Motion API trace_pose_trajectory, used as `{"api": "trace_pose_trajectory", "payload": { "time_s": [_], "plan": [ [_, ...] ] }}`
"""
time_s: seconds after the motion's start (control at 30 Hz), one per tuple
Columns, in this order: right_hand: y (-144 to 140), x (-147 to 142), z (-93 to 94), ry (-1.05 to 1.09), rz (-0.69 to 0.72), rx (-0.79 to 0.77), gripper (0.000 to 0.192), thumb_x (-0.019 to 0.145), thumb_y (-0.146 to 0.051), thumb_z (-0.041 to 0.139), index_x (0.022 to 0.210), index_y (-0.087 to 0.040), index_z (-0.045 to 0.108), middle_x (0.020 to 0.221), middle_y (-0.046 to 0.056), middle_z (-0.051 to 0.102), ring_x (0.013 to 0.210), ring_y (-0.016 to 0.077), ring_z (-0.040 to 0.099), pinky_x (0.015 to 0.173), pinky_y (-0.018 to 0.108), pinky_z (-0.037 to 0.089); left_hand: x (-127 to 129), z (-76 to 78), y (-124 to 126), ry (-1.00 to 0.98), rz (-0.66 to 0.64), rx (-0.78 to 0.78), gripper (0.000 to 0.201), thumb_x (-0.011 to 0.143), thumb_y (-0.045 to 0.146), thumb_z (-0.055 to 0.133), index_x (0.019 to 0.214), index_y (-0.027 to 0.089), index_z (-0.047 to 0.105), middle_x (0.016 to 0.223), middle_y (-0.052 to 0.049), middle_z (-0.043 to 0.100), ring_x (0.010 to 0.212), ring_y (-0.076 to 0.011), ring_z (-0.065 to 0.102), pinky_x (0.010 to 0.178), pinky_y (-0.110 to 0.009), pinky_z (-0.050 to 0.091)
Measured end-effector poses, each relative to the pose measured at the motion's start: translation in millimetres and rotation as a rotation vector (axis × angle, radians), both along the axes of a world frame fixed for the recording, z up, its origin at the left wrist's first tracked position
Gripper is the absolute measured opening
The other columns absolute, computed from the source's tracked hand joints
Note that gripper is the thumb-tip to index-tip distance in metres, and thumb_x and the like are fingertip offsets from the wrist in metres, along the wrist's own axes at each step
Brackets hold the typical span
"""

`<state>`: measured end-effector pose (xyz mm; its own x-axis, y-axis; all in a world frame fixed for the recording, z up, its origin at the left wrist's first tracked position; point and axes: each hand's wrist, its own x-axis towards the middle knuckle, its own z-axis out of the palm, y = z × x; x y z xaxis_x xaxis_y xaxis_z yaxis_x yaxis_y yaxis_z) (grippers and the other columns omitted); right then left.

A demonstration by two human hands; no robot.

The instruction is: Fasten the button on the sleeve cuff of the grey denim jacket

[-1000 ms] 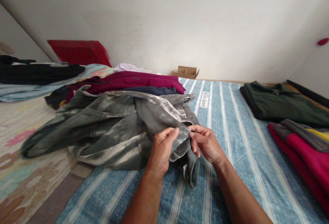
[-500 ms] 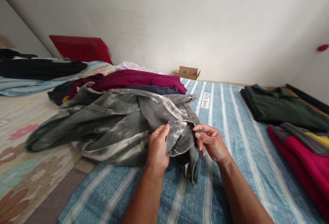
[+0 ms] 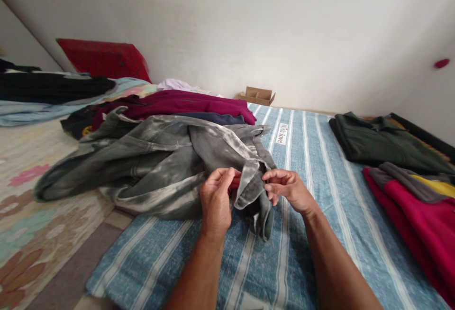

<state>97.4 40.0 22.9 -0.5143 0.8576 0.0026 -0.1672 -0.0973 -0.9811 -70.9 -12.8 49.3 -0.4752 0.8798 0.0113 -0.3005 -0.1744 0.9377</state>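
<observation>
A grey denim jacket point(image 3: 167, 153) with pale bleached patches lies crumpled across the striped cloth and the floral cloth. At its right end my left hand point(image 3: 216, 196) is closed, thumb against the fingers, at a loose flap of the denim; its fingertips are partly hidden behind that flap. My right hand point(image 3: 287, 189) pinches the flap's right edge between thumb and forefinger. Below the hands a narrow part of the jacket hangs down onto the striped cloth. A maroon garment point(image 3: 199, 104) and a navy one point(image 3: 220, 119) lie just behind the jacket.
Under the hands spreads a blue striped cloth point(image 3: 316, 191); a floral cloth point(image 3: 31, 224) is at left. Folded dark green point(image 3: 384, 139) and pink point(image 3: 412, 201) garments lie at right. A cardboard box point(image 3: 258, 95) and a red panel point(image 3: 103, 59) are by the wall. Black clothing point(image 3: 53, 87) lies far left.
The flap has turned over toward the right, and my left thumb has come off its face to its left edge. My right hand keeps its pinch. The view has shifted slightly.
</observation>
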Motion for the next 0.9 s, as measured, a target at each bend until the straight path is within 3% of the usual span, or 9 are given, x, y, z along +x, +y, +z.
{"api": "trace_pose_trajectory", "payload": {
  "time_s": [0.13, 0.27, 0.4, 0.47, 0.53, 0.7, 0.9],
  "plan": [
    [1, -1, -0.5, 0.046, 0.005, 0.028, 0.029, 0.065, -0.031, 0.077, 0.088, -0.017, 0.066, 0.056, -0.002, 0.065, 0.04, 0.0096, 0.056, 0.041, 0.021, 0.047, -2, 4.7, -25, 0.556, 0.117, 0.04, 0.023, 0.076, 0.036, 0.06, 0.063, 0.018, 0.059, 0.057, 0.002, 0.057, 0.054, -0.0105, 0.051, 0.056, -0.022, 0.04],
    [0, -2, -0.9, 0.107, -0.02, 0.068, 0.023, 0.071, -0.029, 0.073, 0.09, -0.018, 0.067, 0.061, 0.0, 0.067, 0.046, 0.0106, 0.06, 0.045, 0.021, 0.047, 1, 7.2, -51, 0.988, -0.093, -0.001, 0.032, 0.077, 0.037, 0.057, 0.051, 0.019, 0.05, 0.048, 0.003, 0.047, 0.047, -0.0098, 0.043, 0.052, -0.023, 0.035],
    [-1, -5, -0.9, 0.167, -0.043, 0.093, 0.017, 0.075, -0.028, 0.07, 0.088, -0.018, 0.067, 0.065, 0.001, 0.069, 0.051, 0.0106, 0.061, 0.049, 0.021, 0.047, 14, 5.5, -59, 1.129, -0.233, -0.168, 0.019, 0.069, 0.038, 0.064, 0.071, 0.019, 0.061, 0.068, -0.001, 0.062, 0.064, -0.0157, 0.055, 0.06, -0.025, 0.039],
    [-1, -6, -1.0, 0.192, -0.056, 0.102, 0.016, 0.075, -0.028, 0.069, 0.087, -0.019, 0.067, 0.067, 0.001, 0.069, 0.053, 0.0112, 0.062, 0.052, 0.023, 0.048, 19, 4.2, -57, 1.097, -0.235, -0.211, 0.017, 0.069, 0.034, 0.063, 0.077, 0.019, 0.062, 0.072, -0.002, 0.063, 0.068, -0.0172, 0.057, 0.062, -0.026, 0.038],
    [-1, -6, -1.1, 0.211, -0.06, 0.103, 0.016, 0.076, -0.029, 0.069, 0.088, -0.018, 0.067, 0.069, 0.002, 0.07, 0.055, 0.0123, 0.062, 0.054, 0.024, 0.048, 21, 2.7, -53, 1.005, -0.243, -0.225, 0.013, 0.073, 0.032, 0.058, 0.071, 0.019, 0.06, 0.063, -0.001, 0.059, 0.06, -0.0154, 0.053, 0.058, -0.025, 0.036],
    [0, -5, -0.8, 0.265, -0.064, 0.095, 0.017, 0.075, -0.028, 0.069, 0.088, -0.018, 0.067, 0.072, 0.004, 0.071, 0.059, 0.0139, 0.063, 0.057, 0.027, 0.049, 12, -2.1, -44, 0.648, -0.282, -0.221, 0.024, 0.078, 0.035, 0.053, 0.062, 0.018, 0.054, 0.054, 0.004, 0.046, 0.052, -0.0104, 0.041, 0.051, -0.021, 0.03],
    [-1, -5, 0.9, 0.284, -0.086, 0.163, 0.01, 0.071, -0.027, 0.071, 0.076, -0.019, 0.069, 0.071, 0.003, 0.069, 0.061, 0.0137, 0.06, 0.059, 0.027, 0.047, 6, -3.4, -34, 0.282, -0.274, -0.193, 0.024, 0.074, 0.038, 0.061, 0.07, 0.015, 0.059, 0.062, 0.001, 0.053, 0.06, -0.0111, 0.046, 0.056, -0.021, 0.035]
  ]
}}
